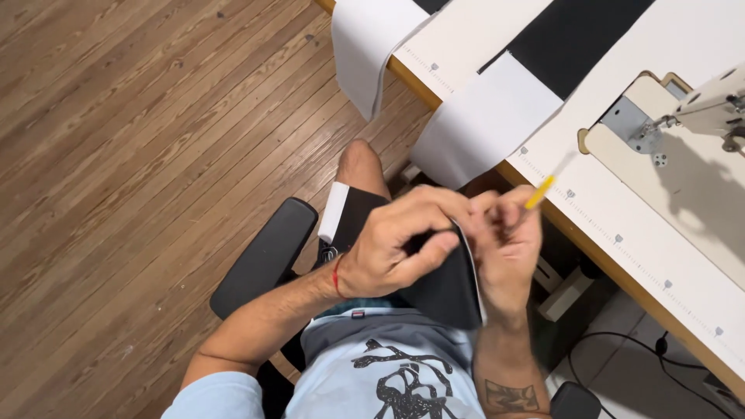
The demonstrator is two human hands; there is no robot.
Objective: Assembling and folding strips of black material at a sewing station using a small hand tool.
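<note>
Over my lap, my left hand (392,244) pinches the top edge of a folded black fabric piece (448,291) with a thin white edge. My right hand (508,244) grips the same piece from the right side and also holds a thin yellow tool (540,192), blurred, its tip pointing up toward the table. The fabric hangs between both hands above my thighs. A red band circles my left wrist.
A white sewing table (636,233) with a wooden edge runs along the right, with a sewing machine (710,105) on it. Black fabric (574,35) and white fabric strips (485,124) drape over the table's edge. I sit on a black chair (264,260) on a wooden floor; cables lie at the lower right.
</note>
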